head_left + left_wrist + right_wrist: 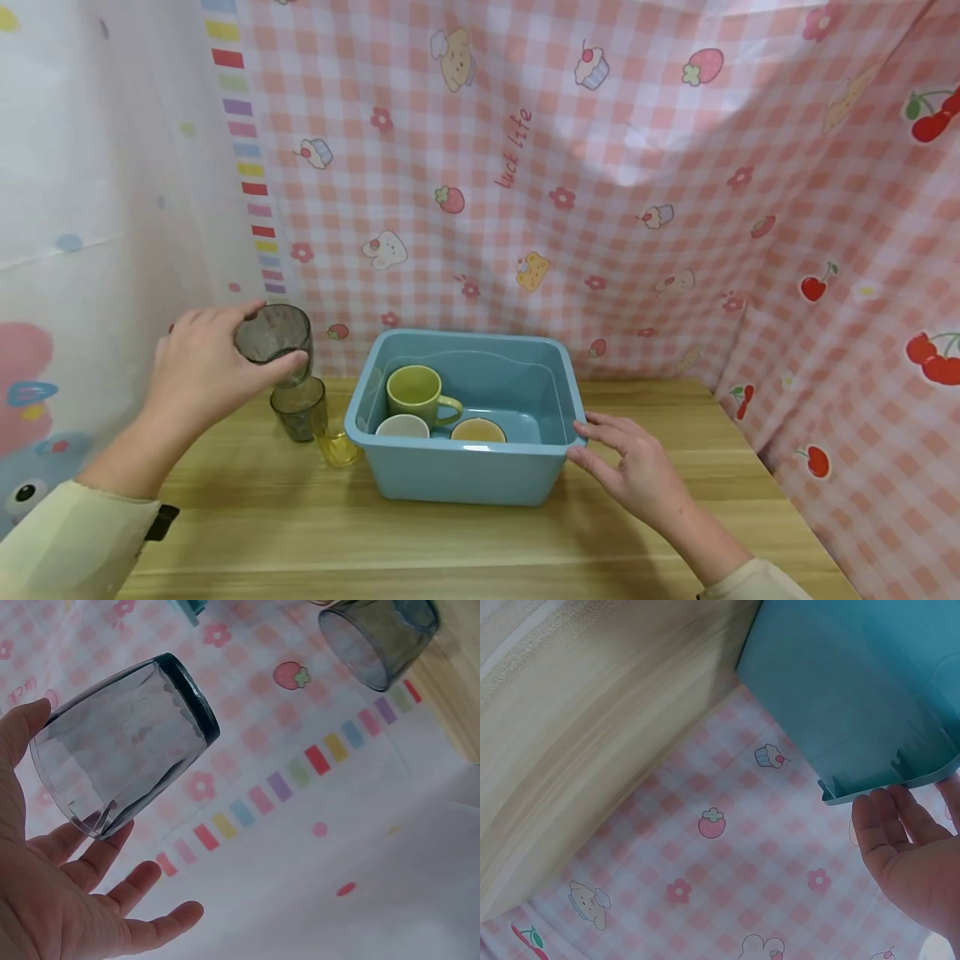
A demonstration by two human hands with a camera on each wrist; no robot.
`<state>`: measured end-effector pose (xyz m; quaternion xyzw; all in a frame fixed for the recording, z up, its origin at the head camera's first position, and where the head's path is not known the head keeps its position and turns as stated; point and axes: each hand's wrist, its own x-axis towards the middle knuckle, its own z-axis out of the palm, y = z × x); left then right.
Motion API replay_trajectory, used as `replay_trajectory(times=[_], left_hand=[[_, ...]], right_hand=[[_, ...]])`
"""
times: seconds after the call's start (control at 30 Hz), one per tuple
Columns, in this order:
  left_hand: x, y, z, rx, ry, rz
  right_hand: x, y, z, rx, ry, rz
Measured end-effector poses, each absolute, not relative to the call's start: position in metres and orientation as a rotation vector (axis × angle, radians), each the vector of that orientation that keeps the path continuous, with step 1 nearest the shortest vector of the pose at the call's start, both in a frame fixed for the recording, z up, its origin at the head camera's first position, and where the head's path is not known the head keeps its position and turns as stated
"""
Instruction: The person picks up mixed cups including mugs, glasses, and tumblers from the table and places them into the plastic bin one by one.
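Resting loosely spread on the rim, fingers and thumb bracketing its near right corner, the right hand (pixel 633 467) is touching the blue tub (pixel 465 475); it seems to be steadying it, though how firmly I cannot tell. The tub is sitting back from the front edge of the bench (pixel 300 533), and behind its front wall a white cup (pixel 402 427) and a yellow cup (pixel 480 431) are showing only their upper parts. Just outside the tub's left side, a yellow glass (pixel 340 450) is standing on the bench. Farther back inside the tub, a green mug (pixel 415 393) is occupying the left end. Toward the bench's left side, a dark glass (pixel 298 412) is standing. Above it, the left hand (pixel 198 358) is pinching a grey tumbler (pixel 275 337) near its mouth, thumb opposite fingers, the last two fingers spreading free; the left wrist view is showing the two dark vessels apart. Beyond the far edge, a checked cloth (pixel 525 192) is hanging.

The step in hand looks like carrying the tumbler between bench and tub, the direction being uncertain. The next move is probably calling for a steady pinch, clearance over the dark glass, and a gentle setting-down.
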<state>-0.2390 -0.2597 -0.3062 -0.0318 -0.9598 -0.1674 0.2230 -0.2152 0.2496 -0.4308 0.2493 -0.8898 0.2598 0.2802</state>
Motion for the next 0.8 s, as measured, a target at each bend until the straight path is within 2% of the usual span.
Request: replay_trajectory(times=[0.53,0.8], left_hand=[[-0.254,-0.208,-0.275,-0.251,-2.616,-0.463],[-0.267,-0.183,-0.270,-0.297,-2.644,-0.503]], right_hand=[[-0.215,0.248,-0.430,0.669,-2.386,0.699],[-0.216,0.249,-0.432,0.664,-2.376,0.693]])
